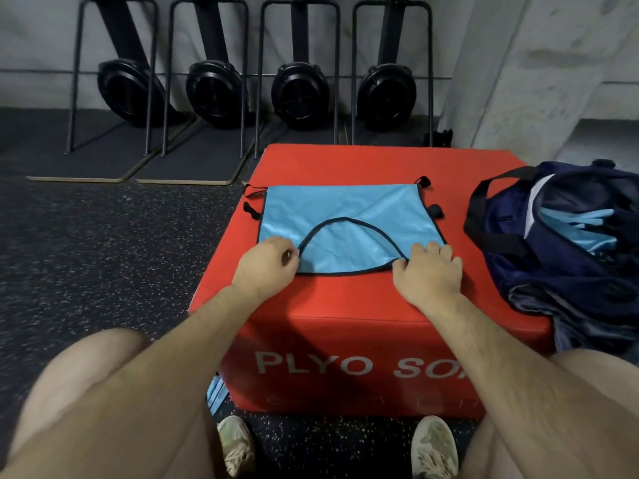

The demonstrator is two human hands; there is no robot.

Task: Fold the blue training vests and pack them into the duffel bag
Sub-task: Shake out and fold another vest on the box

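From my head view, the blue vest (pixel 345 216) lies flat on top of the red box (pixel 345 305), and its long side runs from my left to my right. All of it spreads away from me, past my two grips. My left grip (pixel 268 267) is on the near left corner with its fingers curled in, and it looks like it pinches the edge there. My right grip (pixel 428 274) is on the near right corner, fingers bent over the cloth and thumb at the black trim. I think the next fold goes away from me, near edge up and over to the far edge. The duffel bag (pixel 553 271) sits open on the right side of the box, closer to my right grip, with folded vests (pixel 584 229) inside. The box top is smooth. The floor (pixel 103 254) is dark and speckled. Black rowing machines (pixel 214 88) stand by the wall.
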